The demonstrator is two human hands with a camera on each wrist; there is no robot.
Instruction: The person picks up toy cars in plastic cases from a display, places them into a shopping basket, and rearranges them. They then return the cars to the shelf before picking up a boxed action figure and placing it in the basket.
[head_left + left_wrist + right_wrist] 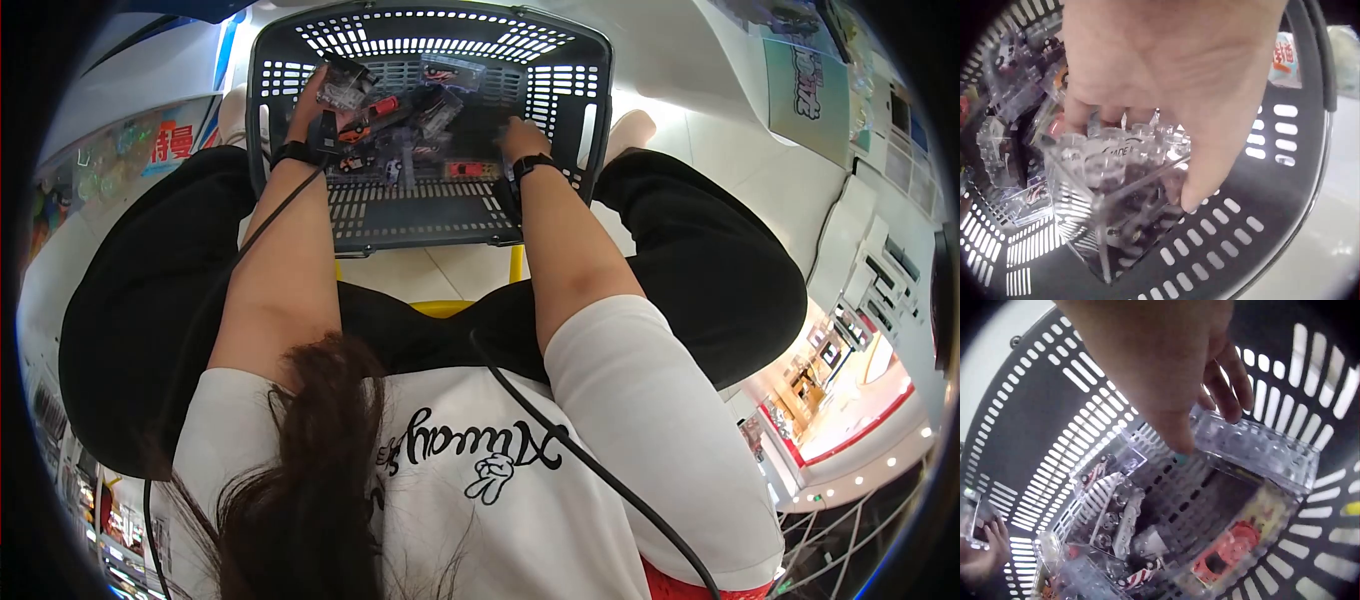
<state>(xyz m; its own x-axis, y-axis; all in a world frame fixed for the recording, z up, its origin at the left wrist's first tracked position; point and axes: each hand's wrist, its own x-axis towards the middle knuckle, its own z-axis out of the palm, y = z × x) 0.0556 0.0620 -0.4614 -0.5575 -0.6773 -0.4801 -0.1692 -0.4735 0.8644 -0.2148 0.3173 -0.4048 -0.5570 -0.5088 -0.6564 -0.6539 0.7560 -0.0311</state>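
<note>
In the left wrist view my left hand (1172, 69) grips a clear plastic box (1119, 200), fingers behind it and thumb along its side; in the head view this hand (308, 108) is at the basket's left side. My right hand (1172, 381), at the basket's right side (528, 140), has thumb and fingers around one end of another clear box (1260, 450). A boxed red toy car (1229, 550) lies beside that box. More clear packages with small cars (370, 118) are heaped between the hands.
A dark slotted basket (430, 235) surrounds both hands, with high walls and a raised rim. The person's knees (700, 240) flank it. Yellow supports (516, 262) show below it. Black cables (600, 480) hang across the body.
</note>
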